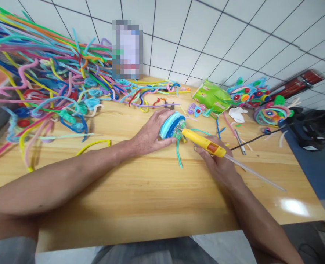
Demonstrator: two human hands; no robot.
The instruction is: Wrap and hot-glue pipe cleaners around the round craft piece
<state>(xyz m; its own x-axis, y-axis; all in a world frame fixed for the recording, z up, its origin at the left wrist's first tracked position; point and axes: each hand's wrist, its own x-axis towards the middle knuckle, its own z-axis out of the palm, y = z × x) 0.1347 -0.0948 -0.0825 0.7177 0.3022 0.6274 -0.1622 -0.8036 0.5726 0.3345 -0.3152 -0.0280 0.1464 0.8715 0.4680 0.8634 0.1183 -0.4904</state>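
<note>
A steady left hand (149,134), fingers clamped on the blue craft piece (169,125), should help the right hand (224,164), fingers round the yellow glue gun (199,140), aim true.

No readable text, brand or number. Yellow glue gun (203,141): reddish-brown label (213,147) on its body, print too small and blurred to tell. Green packet (212,96) at the back of the surface (156,198): pale printed patches, wording illegible. Black device (315,128) at far right: white label (313,148) on its lower part, characters can't be made out. Upright panel (129,47) against the tiled wall (170,22): pixelated, content unreadable.
</note>
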